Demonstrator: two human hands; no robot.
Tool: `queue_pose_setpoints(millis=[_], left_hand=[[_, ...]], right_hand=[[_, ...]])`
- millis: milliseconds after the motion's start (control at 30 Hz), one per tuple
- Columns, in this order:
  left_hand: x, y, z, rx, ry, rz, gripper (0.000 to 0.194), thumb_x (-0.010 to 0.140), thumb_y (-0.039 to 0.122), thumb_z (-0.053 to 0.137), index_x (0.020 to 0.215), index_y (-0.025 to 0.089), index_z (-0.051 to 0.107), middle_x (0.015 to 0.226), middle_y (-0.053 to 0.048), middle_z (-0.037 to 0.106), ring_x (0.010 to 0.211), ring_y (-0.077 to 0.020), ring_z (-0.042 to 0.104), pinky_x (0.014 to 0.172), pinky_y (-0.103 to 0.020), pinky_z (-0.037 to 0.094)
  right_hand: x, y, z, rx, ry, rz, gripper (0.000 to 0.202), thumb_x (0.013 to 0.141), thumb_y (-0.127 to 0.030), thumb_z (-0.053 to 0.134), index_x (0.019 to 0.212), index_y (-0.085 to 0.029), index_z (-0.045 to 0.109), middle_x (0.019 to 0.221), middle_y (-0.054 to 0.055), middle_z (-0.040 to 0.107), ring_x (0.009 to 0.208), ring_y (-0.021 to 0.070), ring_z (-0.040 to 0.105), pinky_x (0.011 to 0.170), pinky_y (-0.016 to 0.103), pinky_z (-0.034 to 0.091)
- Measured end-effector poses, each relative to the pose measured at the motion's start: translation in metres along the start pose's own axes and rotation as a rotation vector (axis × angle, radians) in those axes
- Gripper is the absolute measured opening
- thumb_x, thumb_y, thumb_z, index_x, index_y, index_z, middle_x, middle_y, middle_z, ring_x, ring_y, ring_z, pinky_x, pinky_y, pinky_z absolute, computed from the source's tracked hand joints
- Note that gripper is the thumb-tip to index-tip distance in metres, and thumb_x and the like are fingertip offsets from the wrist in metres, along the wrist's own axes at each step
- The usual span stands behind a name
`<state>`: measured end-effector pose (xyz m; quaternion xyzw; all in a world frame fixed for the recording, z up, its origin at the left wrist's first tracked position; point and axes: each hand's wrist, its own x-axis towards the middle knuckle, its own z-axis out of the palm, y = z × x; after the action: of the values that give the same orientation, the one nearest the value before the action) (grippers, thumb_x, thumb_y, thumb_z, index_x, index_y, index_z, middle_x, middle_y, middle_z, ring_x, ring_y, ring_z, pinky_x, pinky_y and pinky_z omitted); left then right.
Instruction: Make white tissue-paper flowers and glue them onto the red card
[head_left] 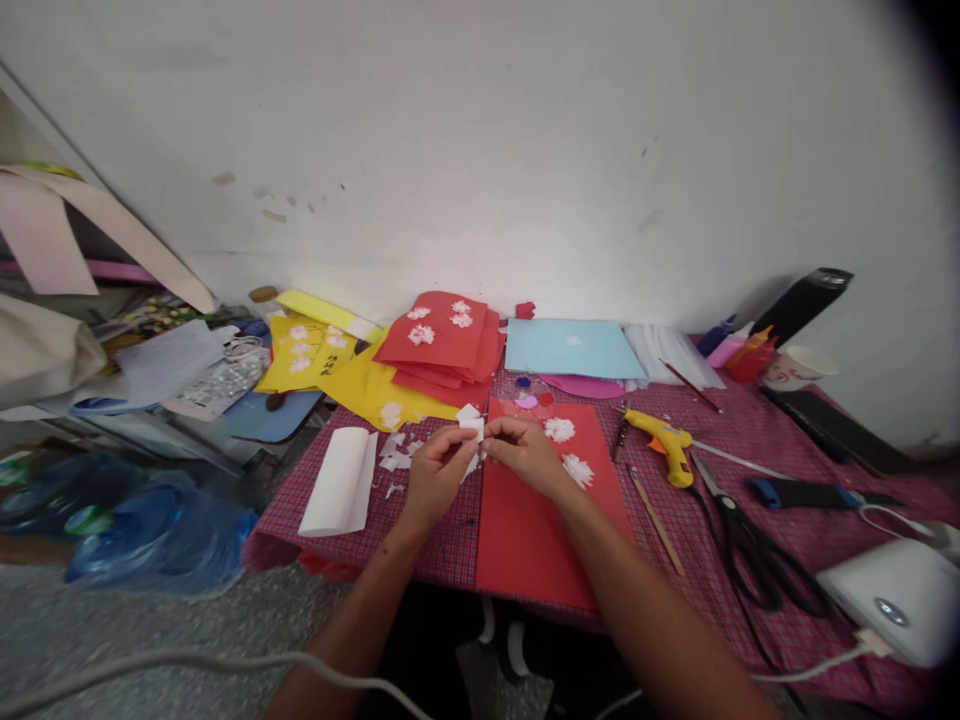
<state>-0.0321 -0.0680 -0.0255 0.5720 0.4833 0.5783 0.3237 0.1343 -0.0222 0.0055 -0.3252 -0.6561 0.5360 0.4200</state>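
My left hand [441,470] pinches a small piece of white paper [471,424] between thumb and fingers. Close beside it, my right hand [523,452] has its thumb and fingertips pressed together at the right edge of the same piece. Under my right hand and forearm lies a red sheet [529,545], bearing two white paper flowers [577,470] near its upper right. Small white scraps [397,452] are scattered on the checked cloth left of my hands. A folded white sheet [336,482] lies farther left.
Right of the red sheet are a wooden stick [658,525], a yellow glue gun [663,442], black scissors [757,550] and a white device [892,600]. Red cards with flowers [442,345], yellow papers [360,385] and a light blue sheet [566,350] lie by the wall.
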Motion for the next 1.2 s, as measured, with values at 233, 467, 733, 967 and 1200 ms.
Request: queue_pose_setpoints(millis=[233, 467, 733, 967, 1200], left_hand=[[0.0005, 0.0014, 0.0004, -0.052, -0.018, -0.038, 0.018, 0.088, 0.032, 0.065, 0.101, 0.021, 0.073, 0.101, -0.005, 0.072, 0.095, -0.0185, 0.066, 0.084, -0.03, 0.052], [0.0003, 0.0026, 0.0011, -0.067, -0.005, -0.06, 0.019, 0.086, 0.033, 0.068, 0.1, 0.021, 0.074, 0.1, -0.005, 0.073, 0.093, -0.0182, 0.067, 0.083, -0.03, 0.052], [0.0001, 0.0009, 0.0003, -0.042, -0.013, -0.065, 0.02, 0.086, 0.034, 0.068, 0.101, 0.021, 0.074, 0.101, -0.006, 0.073, 0.094, -0.0192, 0.067, 0.084, -0.032, 0.053], [0.0007, 0.0036, -0.0005, -0.016, -0.024, -0.036, 0.019, 0.089, 0.032, 0.063, 0.101, 0.021, 0.073, 0.1, -0.005, 0.072, 0.094, -0.0188, 0.066, 0.085, -0.032, 0.052], [0.0005, 0.0059, 0.0003, -0.019, -0.008, -0.016, 0.017, 0.089, 0.031, 0.064, 0.099, 0.021, 0.072, 0.098, -0.005, 0.071, 0.092, -0.0183, 0.065, 0.085, -0.032, 0.051]], right_hand=[[0.0005, 0.0011, 0.0001, 0.007, -0.011, -0.002, 0.012, 0.077, -0.029, 0.065, 0.076, -0.017, 0.067, 0.065, -0.002, 0.06, 0.059, 0.0115, 0.05, 0.058, 0.025, 0.039], [0.0008, 0.003, -0.0003, -0.007, -0.008, -0.012, 0.013, 0.077, -0.029, 0.065, 0.075, -0.017, 0.067, 0.065, -0.002, 0.059, 0.058, 0.0112, 0.049, 0.058, 0.024, 0.039], [0.0009, 0.0019, -0.0005, -0.01, -0.018, -0.017, 0.014, 0.078, -0.031, 0.065, 0.074, -0.017, 0.066, 0.064, -0.002, 0.059, 0.058, 0.0114, 0.049, 0.058, 0.024, 0.039], [0.0004, 0.0049, 0.0002, 0.002, -0.026, -0.011, 0.012, 0.078, -0.029, 0.066, 0.076, -0.017, 0.068, 0.066, -0.002, 0.06, 0.059, 0.0115, 0.05, 0.059, 0.024, 0.04], [0.0001, 0.0059, 0.001, 0.007, -0.046, -0.013, 0.016, 0.077, -0.033, 0.071, 0.077, -0.017, 0.066, 0.069, -0.001, 0.062, 0.064, 0.0125, 0.053, 0.062, 0.025, 0.041]])
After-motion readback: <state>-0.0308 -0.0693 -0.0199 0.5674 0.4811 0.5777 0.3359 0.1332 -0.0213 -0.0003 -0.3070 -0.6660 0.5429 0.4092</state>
